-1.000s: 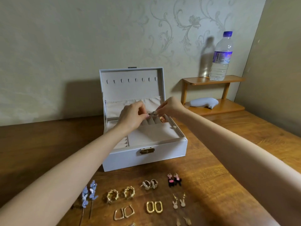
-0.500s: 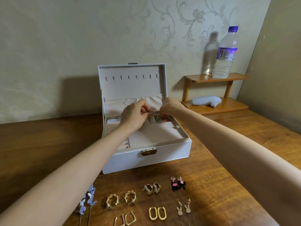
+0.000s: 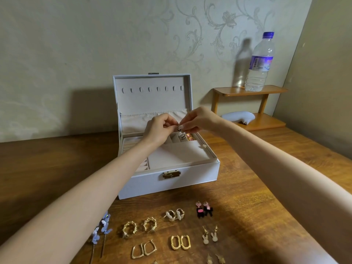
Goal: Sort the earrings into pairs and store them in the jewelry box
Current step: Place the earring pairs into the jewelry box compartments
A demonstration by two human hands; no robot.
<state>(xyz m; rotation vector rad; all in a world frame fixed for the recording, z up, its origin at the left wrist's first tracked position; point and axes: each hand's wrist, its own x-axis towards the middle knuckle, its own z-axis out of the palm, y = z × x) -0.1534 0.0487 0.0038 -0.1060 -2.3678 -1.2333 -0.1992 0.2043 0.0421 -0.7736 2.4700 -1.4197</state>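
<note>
A brown wooden table (image 3: 38, 168) is backed by a pale patterned wall (image 3: 57, 54). Paired earrings (image 3: 170, 215) are laid in rows along the near edge, in front of an open white jewelry box (image 3: 171, 187). Above its rear compartments, a small dark earring (image 3: 179, 129) is pinched between the curled fingertips of the left hand (image 3: 160, 130) and the right hand (image 3: 198, 121). At the right, a water bottle (image 3: 260, 63) is stood on a wooden shelf (image 3: 247, 91).
</note>
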